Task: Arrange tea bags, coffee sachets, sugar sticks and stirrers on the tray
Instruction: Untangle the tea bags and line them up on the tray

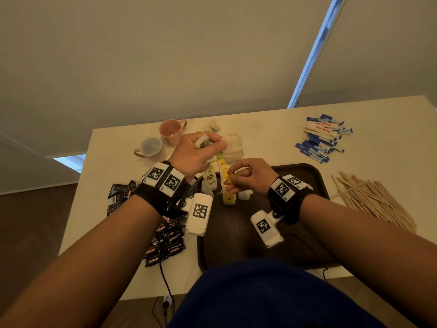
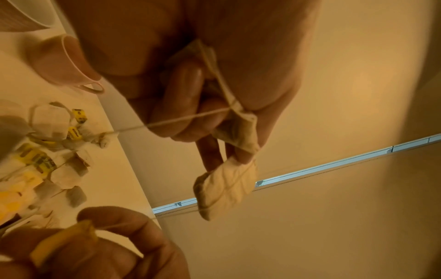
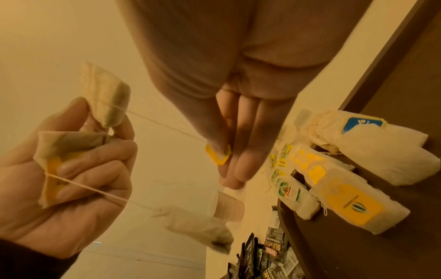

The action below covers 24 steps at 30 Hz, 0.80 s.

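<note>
The left hand (image 1: 196, 150) grips loose tea bags (image 2: 225, 188) above the desk (image 1: 272, 129); the right hand (image 1: 250, 176) pinches a yellow string tag (image 3: 218, 155) over the brown tray (image 1: 307, 176). Sugar sticks (image 1: 322, 136) read "Tops King"; black coffee sachets (image 1: 165, 240) read "SUPREME".

A pale pink ceramic mug (image 1: 172, 130) stands just behind a greyish-white ceramic mug (image 1: 151, 147) on the cream table (image 1: 390, 162).
</note>
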{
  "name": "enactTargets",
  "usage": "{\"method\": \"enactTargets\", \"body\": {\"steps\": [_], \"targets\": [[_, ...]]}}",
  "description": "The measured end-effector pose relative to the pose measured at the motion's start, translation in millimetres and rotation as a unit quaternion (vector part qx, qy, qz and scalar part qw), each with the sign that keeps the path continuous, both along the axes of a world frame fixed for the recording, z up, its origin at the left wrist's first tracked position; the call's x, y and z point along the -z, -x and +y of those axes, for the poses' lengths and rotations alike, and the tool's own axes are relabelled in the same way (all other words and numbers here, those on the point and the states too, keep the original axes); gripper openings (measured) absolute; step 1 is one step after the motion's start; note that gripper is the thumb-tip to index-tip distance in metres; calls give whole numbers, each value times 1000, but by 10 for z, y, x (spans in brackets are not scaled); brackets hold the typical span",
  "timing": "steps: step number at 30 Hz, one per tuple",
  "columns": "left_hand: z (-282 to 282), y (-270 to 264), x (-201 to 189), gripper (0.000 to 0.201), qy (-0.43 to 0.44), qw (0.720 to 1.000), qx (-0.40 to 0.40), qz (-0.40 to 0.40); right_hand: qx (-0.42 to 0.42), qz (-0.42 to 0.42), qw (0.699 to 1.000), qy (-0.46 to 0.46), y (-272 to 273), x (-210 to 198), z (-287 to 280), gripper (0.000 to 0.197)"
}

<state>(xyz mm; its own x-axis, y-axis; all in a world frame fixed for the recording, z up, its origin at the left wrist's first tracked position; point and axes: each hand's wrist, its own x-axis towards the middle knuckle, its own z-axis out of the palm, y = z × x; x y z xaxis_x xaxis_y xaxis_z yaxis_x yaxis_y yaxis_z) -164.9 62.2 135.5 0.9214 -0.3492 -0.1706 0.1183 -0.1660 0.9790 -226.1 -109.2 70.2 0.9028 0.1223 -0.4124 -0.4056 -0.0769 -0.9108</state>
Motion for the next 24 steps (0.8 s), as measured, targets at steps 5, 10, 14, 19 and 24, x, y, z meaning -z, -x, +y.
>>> {"method": "enactTargets", "body": {"steps": [5, 10, 14, 19, 24], "targets": [[35, 43, 0, 28, 34, 997, 57, 36, 11, -92, 982, 165, -130, 13, -84, 18], [92, 99, 107, 23, 19, 996, 82, 25, 42, -107, 984, 136, -215, -222, -120, 14], [121, 149, 184, 11, -18, 995, 93, 7, 77, -113, 987, 80, -287, -345, -126, 16], [133, 170, 292, 16, -24, 996, 79, 26, 65, -156, 985, 38, -322, -452, -124, 21], [137, 145, 316, 16, -44, 996, 67, 30, 22, -211, 972, 97, -324, -498, -97, 12]]}}
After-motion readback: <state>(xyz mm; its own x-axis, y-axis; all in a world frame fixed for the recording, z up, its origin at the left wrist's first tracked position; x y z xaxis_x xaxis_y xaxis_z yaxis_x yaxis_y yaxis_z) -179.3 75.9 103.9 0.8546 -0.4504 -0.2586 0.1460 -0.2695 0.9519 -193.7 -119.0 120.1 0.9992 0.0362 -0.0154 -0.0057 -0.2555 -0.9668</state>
